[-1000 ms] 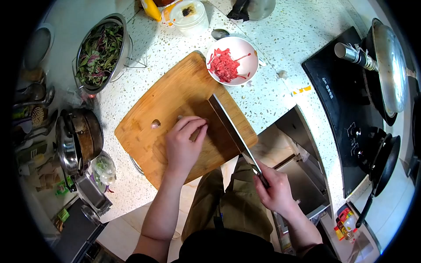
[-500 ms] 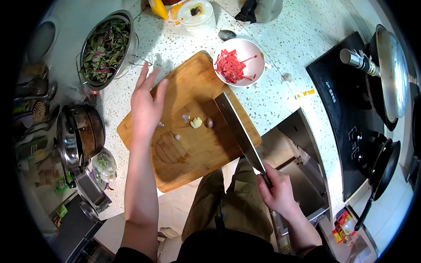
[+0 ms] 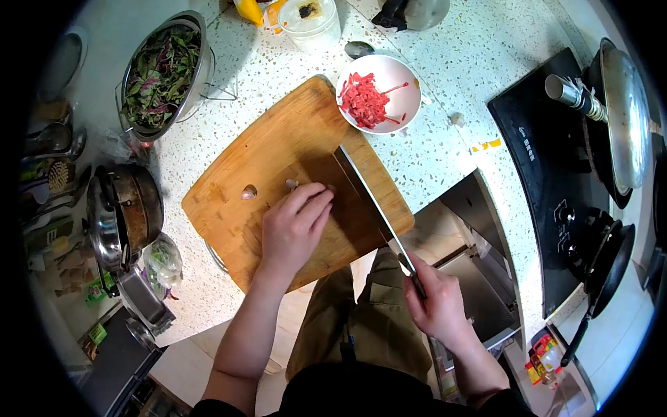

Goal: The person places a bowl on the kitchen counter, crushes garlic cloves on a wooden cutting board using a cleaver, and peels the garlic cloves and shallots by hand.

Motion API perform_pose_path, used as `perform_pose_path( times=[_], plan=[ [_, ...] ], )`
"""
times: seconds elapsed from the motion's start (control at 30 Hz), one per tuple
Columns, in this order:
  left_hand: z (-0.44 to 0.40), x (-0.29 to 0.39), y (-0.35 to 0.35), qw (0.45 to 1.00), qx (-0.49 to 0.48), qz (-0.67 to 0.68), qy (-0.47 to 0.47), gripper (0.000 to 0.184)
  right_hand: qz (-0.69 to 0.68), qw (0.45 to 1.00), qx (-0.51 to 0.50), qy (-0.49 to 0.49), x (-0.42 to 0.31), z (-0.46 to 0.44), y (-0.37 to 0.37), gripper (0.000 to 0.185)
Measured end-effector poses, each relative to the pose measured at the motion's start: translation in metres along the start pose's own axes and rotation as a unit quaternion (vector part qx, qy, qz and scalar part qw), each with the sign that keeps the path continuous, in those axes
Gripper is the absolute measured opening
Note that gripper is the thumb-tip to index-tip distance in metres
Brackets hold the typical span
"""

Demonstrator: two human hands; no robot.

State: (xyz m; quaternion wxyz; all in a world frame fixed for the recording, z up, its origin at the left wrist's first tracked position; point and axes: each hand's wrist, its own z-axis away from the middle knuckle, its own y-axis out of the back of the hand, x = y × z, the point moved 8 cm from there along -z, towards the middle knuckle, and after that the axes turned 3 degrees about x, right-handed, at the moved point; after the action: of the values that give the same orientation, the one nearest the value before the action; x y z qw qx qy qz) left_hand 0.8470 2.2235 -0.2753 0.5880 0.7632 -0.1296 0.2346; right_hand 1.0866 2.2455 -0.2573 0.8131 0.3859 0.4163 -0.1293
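My right hand (image 3: 436,302) is wrapped round the handle of a cleaver (image 3: 368,198), its blade tilted on edge over the right side of the wooden cutting board (image 3: 267,146). My left hand (image 3: 295,226) reaches over the middle of the board, fingers bent together at a garlic clove that is mostly hidden under the fingertips. Left of that hand lies an unpeeled garlic clove (image 3: 249,192). A scrap of garlic skin (image 3: 291,184) shows just beyond the fingers. The peeled garlic is covered by my left hand.
A white bowl (image 3: 411,104) of shredded red meat touches the board's far corner, with a spoon (image 3: 358,49) behind it. A metal colander (image 3: 196,90) of leafy greens stands far left. Stacked pots (image 3: 142,208) line the left; a black stove (image 3: 531,181) with a lidded wok is right.
My left hand has come down from the board's left edge toward its middle, onto the garlic. The cleaver has hardly shifted in my right hand.
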Motion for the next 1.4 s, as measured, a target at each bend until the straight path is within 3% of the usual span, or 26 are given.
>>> perform_pose_path(
  times=[0.43,0.5,0.7,1.4],
  plan=[
    [0.026,-0.008,-0.009,0.987,0.064,0.066,0.131,0.022,0.031,0.998,0.004,0.047,-0.01,0.004,-0.002,0.053],
    [0.037,-0.02,-0.012,0.961,0.108,0.15,0.207,0.023,0.033,0.998,0.003,0.05,-0.011,0.004,-0.003,0.054],
    [0.031,-0.014,-0.01,0.976,0.114,0.119,0.143,0.025,0.029,0.999,-0.006,0.033,-0.01,0.002,-0.004,0.053],
    [0.02,-0.012,-0.012,0.973,0.13,0.121,0.151,0.016,0.002,0.999,-0.017,0.03,-0.014,0.0,-0.006,0.052]
  ],
)
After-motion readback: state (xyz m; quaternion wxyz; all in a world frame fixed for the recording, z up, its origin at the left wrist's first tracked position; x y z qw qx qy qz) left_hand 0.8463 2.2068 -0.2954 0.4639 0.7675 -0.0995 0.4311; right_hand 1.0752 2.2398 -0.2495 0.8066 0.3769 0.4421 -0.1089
